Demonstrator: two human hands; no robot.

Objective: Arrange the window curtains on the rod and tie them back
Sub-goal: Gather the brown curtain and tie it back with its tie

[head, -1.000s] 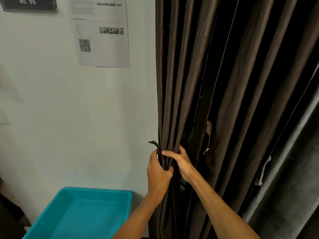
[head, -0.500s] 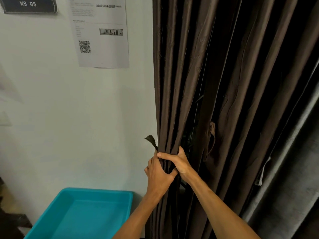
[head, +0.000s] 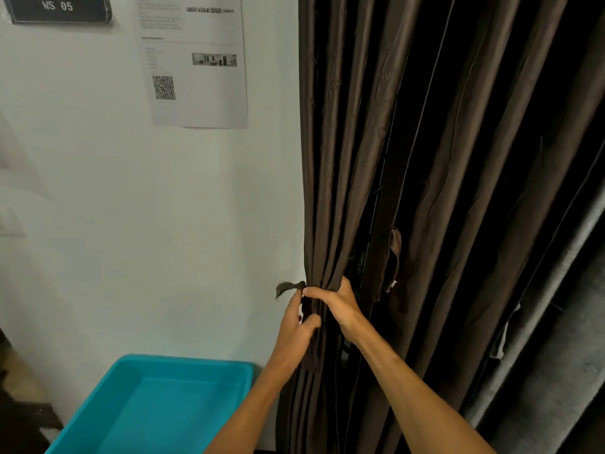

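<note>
A dark brown pleated curtain hangs down the right half of the view, its left edge against the white wall. My right hand grips the bunched folds at the curtain's left edge, fingers curled over the front. My left hand pinches a narrow brown tie-back strap, whose loose end sticks out to the left of the curtain. A second strap loop hangs among the folds further right. The rod is out of view.
A turquoise plastic tub stands on the floor at lower left, below my left arm. A printed sheet with a QR code and a "WS 05" sign hang on the wall. Grey fabric hangs at far right.
The strap's loose end has swung from pointing upward to lying level to the left. My left hand has slid off the folds toward the left edge and now pinches the strap.
</note>
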